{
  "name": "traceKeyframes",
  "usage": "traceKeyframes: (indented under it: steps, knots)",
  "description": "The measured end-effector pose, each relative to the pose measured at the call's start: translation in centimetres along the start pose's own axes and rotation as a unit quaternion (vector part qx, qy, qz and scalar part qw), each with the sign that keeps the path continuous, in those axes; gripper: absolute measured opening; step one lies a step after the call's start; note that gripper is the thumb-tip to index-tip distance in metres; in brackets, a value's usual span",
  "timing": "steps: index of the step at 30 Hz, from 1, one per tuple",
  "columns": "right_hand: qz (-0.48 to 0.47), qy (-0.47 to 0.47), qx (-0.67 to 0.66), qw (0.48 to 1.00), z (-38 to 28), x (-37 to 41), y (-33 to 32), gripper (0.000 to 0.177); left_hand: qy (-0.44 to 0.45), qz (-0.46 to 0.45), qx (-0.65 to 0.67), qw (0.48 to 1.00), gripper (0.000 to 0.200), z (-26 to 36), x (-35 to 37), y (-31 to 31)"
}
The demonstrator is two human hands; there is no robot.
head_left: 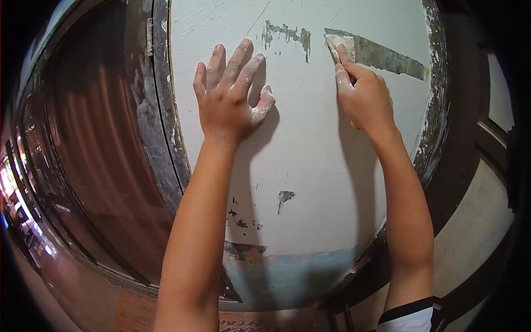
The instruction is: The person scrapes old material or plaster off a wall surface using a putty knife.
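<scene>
My right hand (363,95) grips a putty knife (338,44) by its handle, the index finger laid along the blade. White paste coats the blade, which touches the upper right of a white-coated panel (310,127). A long dark bare strip (390,57) runs from the blade to the panel's right edge. My left hand (232,91) rests against the panel at the upper left, fingers spread and dusted white, holding nothing. Between the hands, higher up, is a jagged dark patch (287,34). Most of the knife's handle is hidden in my palm.
A dark worn frame (160,99) with a hinge (149,37) borders the panel on the left. Beyond it is a glazed panel with a brown curtain (102,144). Smaller dark patches (285,198) and a bluish band (310,271) mark the lower panel.
</scene>
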State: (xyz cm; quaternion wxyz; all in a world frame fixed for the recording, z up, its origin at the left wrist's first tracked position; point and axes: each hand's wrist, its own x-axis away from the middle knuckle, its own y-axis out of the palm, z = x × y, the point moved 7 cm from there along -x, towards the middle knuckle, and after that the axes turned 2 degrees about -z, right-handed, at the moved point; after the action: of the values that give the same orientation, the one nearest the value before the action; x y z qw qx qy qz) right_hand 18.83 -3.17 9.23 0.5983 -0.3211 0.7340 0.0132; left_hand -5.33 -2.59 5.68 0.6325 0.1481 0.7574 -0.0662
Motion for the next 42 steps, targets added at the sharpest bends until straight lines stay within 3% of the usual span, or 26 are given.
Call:
traceKeyframes:
  steps: [12,16,17,18,25,28,36,42]
  knots:
    - [0.035,-0.032,0.003,0.999,-0.8,-0.9,-0.1,0.042,0.004,-0.004,-0.008,1.000,0.057,0.0,0.0,-0.1]
    - [-0.010,-0.005,0.008,1.000,-0.3,-0.4,-0.4,0.041,-0.001,-0.010,-0.012,1.000,0.056,-0.2,0.0,-0.1]
    - [0.055,-0.065,0.024,0.996,-0.6,0.0,-0.7,0.041,0.001,-0.008,-0.013,1.000,0.055,-0.1,0.1,-0.1]
    - [0.056,-0.066,0.024,0.996,0.0,0.3,-0.8,0.041,0.001,-0.007,-0.014,1.000,0.055,-0.2,0.0,0.0]
    - [-0.019,-0.040,0.046,0.998,2.2,1.2,0.2,0.039,0.007,0.010,-0.021,1.000,0.054,-0.3,0.2,0.0]
    - [0.001,-0.064,0.035,0.997,1.3,1.0,-0.2,0.039,0.005,0.010,-0.034,0.999,0.054,-0.2,0.2,0.0]
    - [-0.042,-0.010,0.008,0.999,1.3,0.9,0.0,0.036,0.004,0.008,-0.020,1.000,0.052,-0.5,0.2,-0.2]
    - [0.022,-0.060,0.030,0.997,0.9,1.1,0.0,0.041,0.001,0.013,-0.011,1.000,0.051,-0.6,0.1,-0.2]
